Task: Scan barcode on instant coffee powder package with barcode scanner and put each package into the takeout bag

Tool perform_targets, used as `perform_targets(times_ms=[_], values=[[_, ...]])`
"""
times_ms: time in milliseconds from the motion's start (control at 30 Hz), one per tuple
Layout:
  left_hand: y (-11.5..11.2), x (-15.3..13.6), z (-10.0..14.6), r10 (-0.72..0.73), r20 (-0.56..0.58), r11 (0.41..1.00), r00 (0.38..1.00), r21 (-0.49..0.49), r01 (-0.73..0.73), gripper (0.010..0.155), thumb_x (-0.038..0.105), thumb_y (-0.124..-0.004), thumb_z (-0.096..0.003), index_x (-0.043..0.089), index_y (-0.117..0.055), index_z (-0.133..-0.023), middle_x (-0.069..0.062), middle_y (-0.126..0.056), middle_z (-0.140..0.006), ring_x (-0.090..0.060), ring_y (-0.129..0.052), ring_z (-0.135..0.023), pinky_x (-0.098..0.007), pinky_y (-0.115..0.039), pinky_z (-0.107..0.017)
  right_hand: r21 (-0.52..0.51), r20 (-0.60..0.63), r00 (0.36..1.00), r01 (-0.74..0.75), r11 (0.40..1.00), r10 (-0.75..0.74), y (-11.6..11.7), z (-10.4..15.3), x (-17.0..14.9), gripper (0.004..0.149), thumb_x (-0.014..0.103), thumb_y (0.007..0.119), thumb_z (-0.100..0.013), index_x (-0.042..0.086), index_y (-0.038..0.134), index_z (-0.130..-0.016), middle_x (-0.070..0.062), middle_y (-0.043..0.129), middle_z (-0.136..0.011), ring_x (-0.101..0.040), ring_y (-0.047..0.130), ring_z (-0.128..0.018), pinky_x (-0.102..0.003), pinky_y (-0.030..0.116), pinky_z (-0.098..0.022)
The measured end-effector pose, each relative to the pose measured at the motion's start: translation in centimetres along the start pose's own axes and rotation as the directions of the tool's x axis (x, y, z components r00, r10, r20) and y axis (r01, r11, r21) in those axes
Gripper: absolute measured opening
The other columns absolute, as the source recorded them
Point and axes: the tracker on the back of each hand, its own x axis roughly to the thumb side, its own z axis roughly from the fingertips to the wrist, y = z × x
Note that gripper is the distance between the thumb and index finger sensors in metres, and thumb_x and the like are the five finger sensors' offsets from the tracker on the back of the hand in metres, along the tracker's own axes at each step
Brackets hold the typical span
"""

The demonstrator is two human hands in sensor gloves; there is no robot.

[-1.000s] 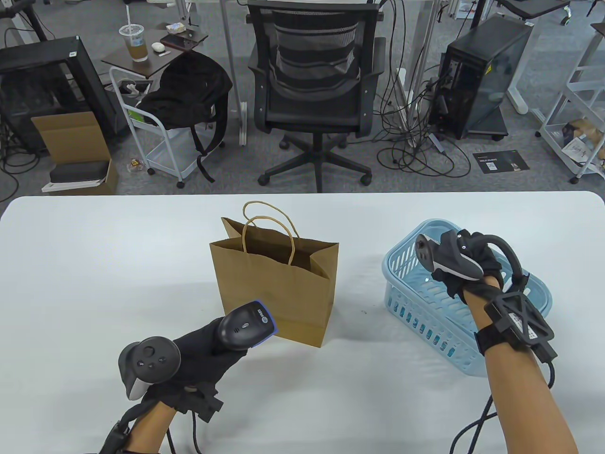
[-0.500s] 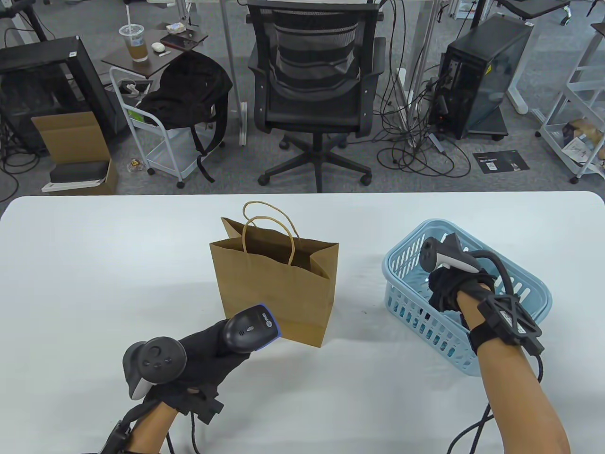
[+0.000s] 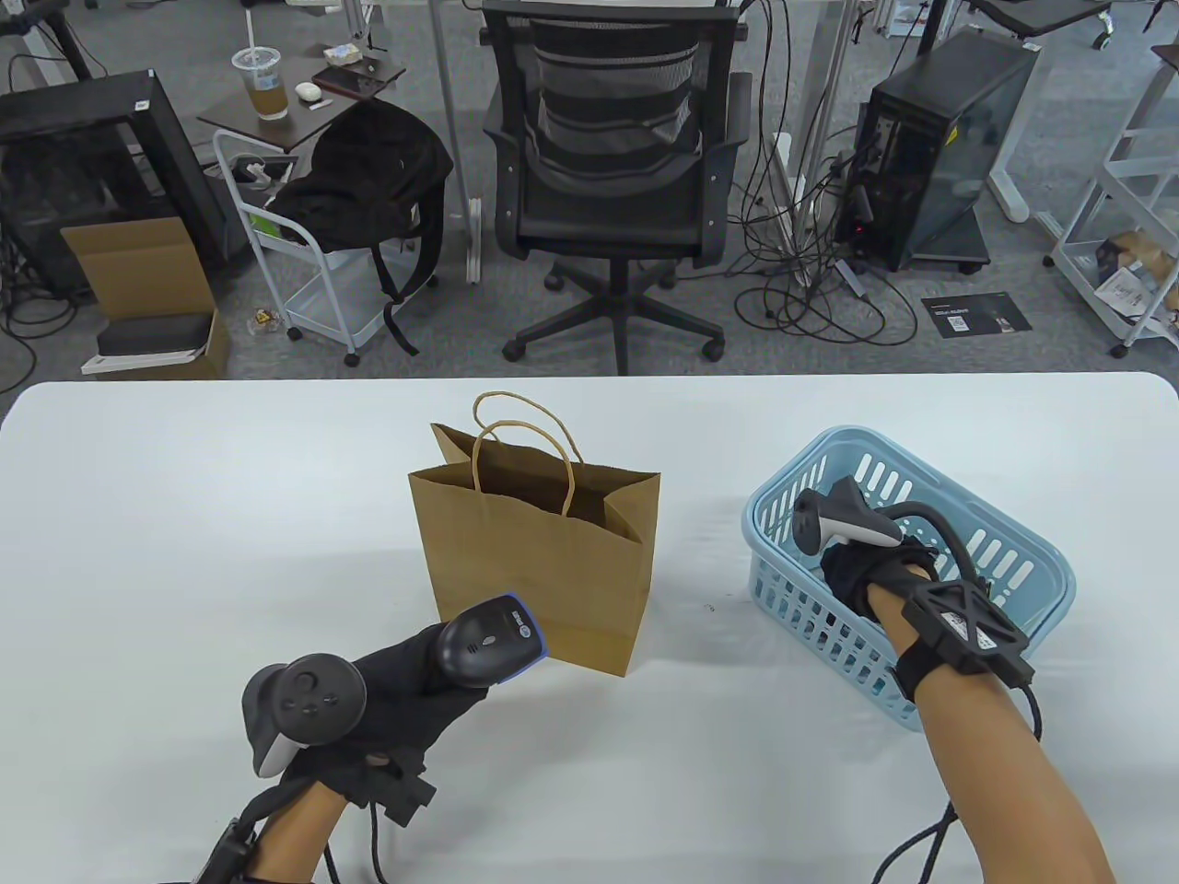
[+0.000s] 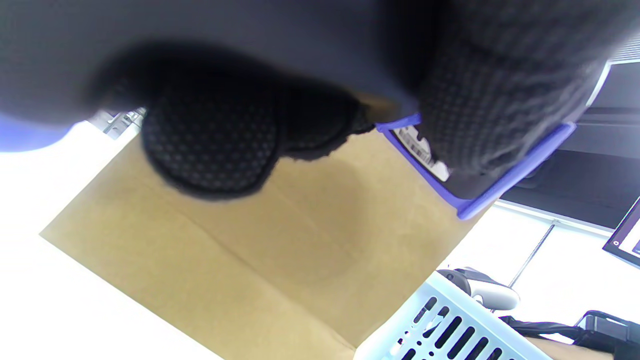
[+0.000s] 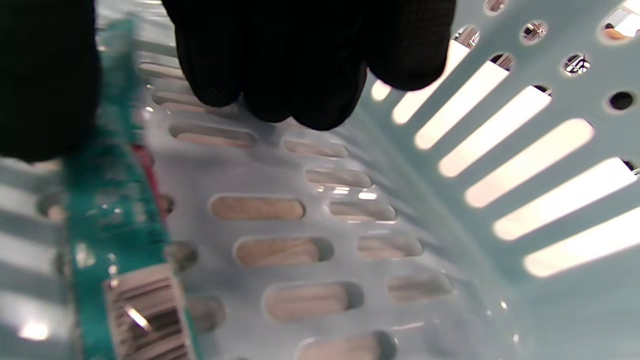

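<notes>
My left hand (image 3: 405, 686) grips the dark barcode scanner (image 3: 488, 637) by its handle, just in front of the brown paper takeout bag (image 3: 539, 552), which stands open and upright. In the left wrist view the scanner's purple-rimmed head (image 4: 475, 200) points past the bag (image 4: 250, 250). My right hand (image 3: 852, 575) reaches down inside the light blue basket (image 3: 1032, 562). In the right wrist view a teal coffee package (image 5: 125, 240) with a barcode stands against the basket wall (image 5: 500, 150). Its top end runs up between my thumb (image 5: 45, 75) and curled fingers (image 5: 300, 60), which pinch it.
The bag stands at the middle of the white table (image 3: 184, 516) and the basket at the right, with a gap between them. An office chair (image 3: 612, 166) and floor clutter lie beyond the far edge. Cables trail from both wrists.
My right hand has sunk from above the basket down into it and shifted slightly left. The left hand with the scanner has barely moved.
</notes>
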Motion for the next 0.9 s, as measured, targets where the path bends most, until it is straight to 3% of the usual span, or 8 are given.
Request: perform_targets(times_ms=[167, 300, 400, 500, 600, 733, 833, 900], values=[[0.0, 0.0, 0.0, 0.000, -0.004, 1.000, 1.000, -0.003, 0.000, 0.060, 0.058, -0.089, -0.0409, 0.028, -0.075, -0.091, 0.005, -0.097, -0.070, -0.021, -0.108, -0.046, -0.042, -0.088, -0.044, -0.010, -0.044, 0.996, 0.074, 0.997, -0.074, 0.3, -0.5, -0.6, 0.057, 0.052, 0.092, -0.040, 0.038, 0.080, -0.093, 0.001, 0.088, -0.100, -0.021, 0.092, -0.084, -0.042, 0.078, -0.062], [0.0, 0.0, 0.0, -0.003, -0.005, 1.000, 1.000, -0.005, 0.003, 0.060, 0.058, -0.089, -0.0410, 0.028, -0.075, -0.091, 0.005, -0.097, -0.070, -0.021, -0.108, -0.047, -0.042, -0.087, -0.044, 0.026, -0.047, 0.994, 0.099, 0.995, -0.098, 0.4, -0.8, -0.9, 0.047, 0.047, 0.094, -0.041, 0.040, 0.084, -0.086, 0.002, 0.092, -0.096, -0.019, 0.095, -0.078, -0.040, 0.080, -0.059], [0.0, 0.0, -0.1, -0.003, -0.007, 1.000, 1.000, -0.006, 0.003, 0.060, 0.058, -0.089, -0.0410, 0.028, -0.075, -0.091, 0.005, -0.097, -0.070, -0.021, -0.108, -0.047, -0.042, -0.087, -0.044, -0.001, -0.042, 0.995, 0.093, 0.996, -0.093, 0.4, -0.8, -1.0, 0.041, 0.045, 0.093, -0.042, 0.040, 0.087, -0.082, 0.001, 0.095, -0.092, -0.019, 0.098, -0.074, -0.039, 0.082, -0.055], [0.0, -0.1, -0.1, -0.003, -0.012, 1.000, 1.000, -0.006, 0.003, 0.060, 0.058, -0.089, -0.0409, 0.028, -0.075, -0.091, 0.006, -0.097, -0.070, -0.021, -0.108, -0.047, -0.042, -0.087, -0.044, -0.052, -0.033, 0.993, 0.108, 0.993, -0.110, 0.0, -0.6, -1.0, 0.038, 0.049, 0.092, -0.043, 0.039, 0.087, -0.080, 0.001, 0.099, -0.089, -0.017, 0.102, -0.068, -0.036, 0.085, -0.050], [0.0, -0.1, -0.1, -0.003, -0.014, 1.000, 1.000, -0.007, 0.003, 0.060, 0.058, -0.089, -0.0408, 0.028, -0.076, -0.091, 0.005, -0.097, -0.070, -0.021, -0.108, -0.046, -0.042, -0.087, -0.044, -0.119, 0.002, 0.975, 0.222, 0.968, -0.223, -0.4, -0.3, -1.3, 0.040, 0.051, 0.096, -0.039, 0.038, 0.088, -0.076, 0.000, 0.102, -0.085, -0.014, 0.106, -0.056, -0.033, 0.087, -0.040], [-0.1, -0.1, -0.1, -0.005, -0.012, 1.000, 1.000, -0.008, 0.005, 0.060, 0.058, -0.089, -0.0409, 0.028, -0.076, -0.091, 0.005, -0.097, -0.070, -0.021, -0.108, -0.046, -0.042, -0.087, -0.044, -0.111, 0.017, 0.955, 0.295, 0.949, -0.295, -0.5, -0.3, -1.5, 0.040, 0.051, 0.099, -0.037, 0.039, 0.085, -0.073, -0.001, 0.104, -0.080, -0.009, 0.107, -0.037, -0.029, 0.088, -0.030], [-0.1, -0.1, -0.1, -0.007, -0.011, 1.000, 1.000, -0.010, 0.007, 0.060, 0.058, -0.089, -0.0409, 0.028, -0.076, -0.091, 0.005, -0.097, -0.070, -0.021, -0.108, -0.047, -0.042, -0.087, -0.044, -0.082, 0.020, 0.943, 0.332, 0.940, -0.332, -0.3, -0.4, -1.7, 0.043, 0.051, 0.099, -0.037, 0.040, 0.081, -0.074, 0.005, 0.104, -0.075, -0.009, 0.103, -0.036, -0.029, 0.087, -0.034], [-0.1, -0.1, -0.1, -0.008, -0.013, 1.000, 1.000, -0.011, 0.008, 0.060, 0.058, -0.089, -0.0409, 0.028, -0.076, -0.091, 0.005, -0.097, -0.070, -0.021, -0.108, -0.046, -0.042, -0.087, -0.044, -0.069, 0.022, 0.936, 0.352, 0.934, -0.351, -0.3, -0.5, -1.8, 0.052, 0.052, 0.100, -0.035, 0.040, 0.077, -0.081, 0.005, 0.100, -0.076, -0.008, 0.103, -0.037, -0.029, 0.087, -0.035]])
